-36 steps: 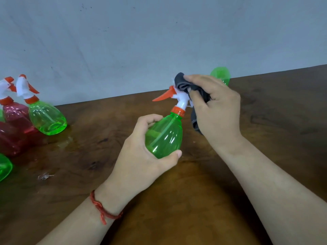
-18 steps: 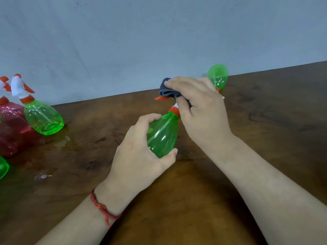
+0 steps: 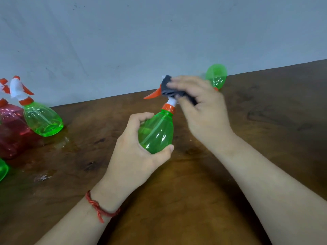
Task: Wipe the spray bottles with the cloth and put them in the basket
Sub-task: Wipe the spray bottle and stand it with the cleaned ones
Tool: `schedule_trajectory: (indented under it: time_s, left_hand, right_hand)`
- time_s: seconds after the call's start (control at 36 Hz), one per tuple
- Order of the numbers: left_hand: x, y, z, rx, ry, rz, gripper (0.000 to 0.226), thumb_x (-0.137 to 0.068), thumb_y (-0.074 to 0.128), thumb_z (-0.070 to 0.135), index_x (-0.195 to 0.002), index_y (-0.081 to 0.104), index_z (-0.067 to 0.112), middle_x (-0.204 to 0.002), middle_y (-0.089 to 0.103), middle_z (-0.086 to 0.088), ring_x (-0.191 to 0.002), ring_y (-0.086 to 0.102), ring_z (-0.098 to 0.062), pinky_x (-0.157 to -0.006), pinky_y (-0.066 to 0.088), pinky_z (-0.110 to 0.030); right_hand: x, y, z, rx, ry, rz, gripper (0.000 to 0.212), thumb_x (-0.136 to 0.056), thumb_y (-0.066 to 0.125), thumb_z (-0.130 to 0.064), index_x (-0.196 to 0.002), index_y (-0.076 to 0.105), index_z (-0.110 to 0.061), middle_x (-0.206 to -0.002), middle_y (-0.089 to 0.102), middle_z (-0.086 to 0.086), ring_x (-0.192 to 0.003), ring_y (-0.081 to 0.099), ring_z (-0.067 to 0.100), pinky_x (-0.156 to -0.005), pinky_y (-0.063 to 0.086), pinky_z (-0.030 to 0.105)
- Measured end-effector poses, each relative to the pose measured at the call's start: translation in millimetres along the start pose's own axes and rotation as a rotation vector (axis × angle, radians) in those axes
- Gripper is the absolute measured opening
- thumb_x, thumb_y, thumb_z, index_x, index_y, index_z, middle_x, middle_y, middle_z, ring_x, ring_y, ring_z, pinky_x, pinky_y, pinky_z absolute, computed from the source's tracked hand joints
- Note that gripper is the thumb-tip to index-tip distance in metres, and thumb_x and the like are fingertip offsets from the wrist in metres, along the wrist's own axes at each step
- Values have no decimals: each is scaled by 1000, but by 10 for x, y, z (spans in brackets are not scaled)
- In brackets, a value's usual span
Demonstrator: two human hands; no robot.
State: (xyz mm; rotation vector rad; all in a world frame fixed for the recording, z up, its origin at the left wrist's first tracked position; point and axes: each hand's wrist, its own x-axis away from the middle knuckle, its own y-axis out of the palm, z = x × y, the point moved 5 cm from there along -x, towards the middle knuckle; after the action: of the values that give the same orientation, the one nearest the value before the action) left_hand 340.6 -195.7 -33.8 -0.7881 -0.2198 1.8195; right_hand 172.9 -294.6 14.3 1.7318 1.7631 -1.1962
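Note:
A green spray bottle (image 3: 157,131) with a white head and orange trigger is held tilted above the middle of the table. My left hand (image 3: 134,149) grips its body from the left. My right hand (image 3: 201,105) holds a dark grey cloth (image 3: 169,88) wrapped over the bottle's spray head; the orange trigger sticks out to the left of the cloth. No basket is in view.
On the brown wooden table (image 3: 194,200), another green spray bottle (image 3: 42,119) and a red one (image 3: 10,131) stand at the far left, with a green piece (image 3: 2,169) at the left edge. A green bottle (image 3: 216,76) lies behind my right hand by the grey wall.
My right hand has shifted the cloth over the spray head, covering more of it, then uncovering the trigger tip again. The bottle stays gripped in my left hand.

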Motion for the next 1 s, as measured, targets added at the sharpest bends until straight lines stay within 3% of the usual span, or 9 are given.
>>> schedule_trajectory:
  time_s: [0.11, 0.19, 0.31, 0.36, 0.44, 0.61, 0.72, 0.83, 1.0]
  left_hand:
    - [-16, -12, -33, 12, -22, 53, 72, -69, 99, 31, -126, 56, 40, -114, 66, 28, -104, 68, 4, -82, 48, -5]
    - [-17, -32, -81, 36, -34, 47, 72, -70, 100, 28, -126, 57, 39, -114, 68, 25, -105, 69, 2, -83, 49, -6]
    - [-34, -53, -81, 64, -24, 20, 73, -70, 99, 26, -129, 58, 38, -119, 70, 19, -109, 70, -4, -86, 50, -8]
    - [-43, -64, -78, 79, -14, 4, 73, -71, 99, 24, -129, 58, 39, -121, 70, 18, -111, 71, -7, -88, 52, -12]
    - [-14, -47, -50, 86, 6, -46, 74, -71, 99, 22, -130, 58, 39, -122, 70, 17, -111, 72, -11, -92, 55, -19]
    - [29, 21, 7, 87, 57, -110, 76, -71, 99, 19, -131, 57, 37, -123, 69, 19, -111, 73, -12, -90, 53, -14]
    - [32, 30, 3, 108, 39, -100, 74, -71, 99, 22, -130, 58, 38, -123, 70, 19, -110, 73, -11, -89, 53, -14]
    - [25, 29, -35, 153, 4, -75, 72, -70, 100, 31, -129, 59, 38, -123, 71, 15, -111, 73, -15, -93, 56, -30]
    - [-54, -159, -127, 271, -67, 68, 68, -69, 94, 32, -129, 62, 33, -124, 73, 11, -109, 75, -14, -88, 61, -33]
  right_hand:
    - [93, 224, 26, 88, -105, -218, 45, -91, 60, 11, -117, 81, -18, -131, 71, -7, -122, 53, 13, -108, 38, 15]
    - [81, 227, 39, 52, -78, -241, 43, -91, 56, 10, -113, 82, -17, -125, 74, -8, -119, 55, 10, -105, 40, 14]
    - [42, 67, 110, -215, 166, -87, 37, -94, 59, 11, -108, 81, -15, -117, 77, -5, -110, 70, 14, -100, 55, 27]
    - [20, -65, 186, -389, 298, 80, 33, -97, 59, 12, -109, 79, -11, -115, 78, -2, -105, 74, 13, -94, 56, 24]
    - [-39, -209, 233, -502, 334, 211, 29, -100, 58, 10, -115, 76, -8, -117, 78, 1, -115, 72, 12, -102, 54, 26]
    - [-15, 29, 193, -530, 357, -88, 36, -107, 48, 4, -131, 69, -14, -127, 73, -6, -121, 67, 3, -97, 51, 16]
    - [27, 48, 214, -560, 382, -106, 38, -108, 46, 4, -132, 67, -16, -127, 72, -8, -118, 68, 0, -97, 51, 15]
    - [61, 83, 262, -531, 371, -106, 37, -108, 47, 4, -135, 69, -7, -135, 71, 1, -126, 67, 11, -108, 51, 26]
    - [109, 98, 293, -397, 350, -133, 40, -103, 50, 7, -125, 76, -14, -126, 73, -9, -125, 63, -1, -110, 44, 18]
